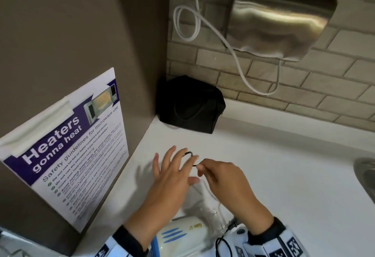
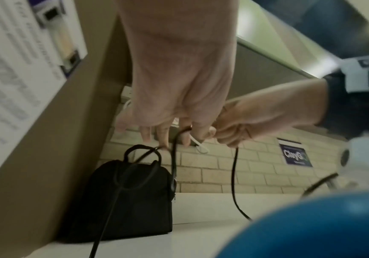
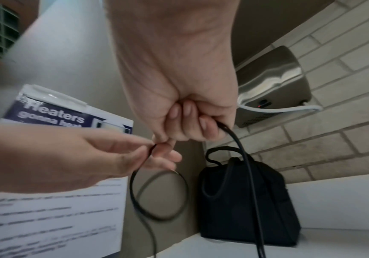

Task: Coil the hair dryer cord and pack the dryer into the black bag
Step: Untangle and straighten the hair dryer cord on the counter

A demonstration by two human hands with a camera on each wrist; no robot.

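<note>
The black cord (image 1: 189, 154) runs in a loop over the spread, straight fingers of my left hand (image 1: 172, 167), above the white counter. My right hand (image 1: 203, 168) pinches the cord just right of that loop. In the right wrist view my right hand (image 3: 192, 125) is a fist round the cord (image 3: 245, 165), and a loop (image 3: 134, 197) hangs below my left hand (image 3: 95, 153). The white hair dryer (image 1: 182, 234) with blue vents lies under my wrists at the front edge. The black bag (image 1: 190, 104) stands in the back corner, top closed, apart from both hands.
A brown cabinet side with a microwave safety poster (image 1: 67, 151) closes off the left. A steel wall unit (image 1: 282, 21) with a white cable (image 1: 188, 23) hangs on the brick wall. A sink rim (image 1: 365, 173) shows at the right edge of the counter (image 1: 284, 165).
</note>
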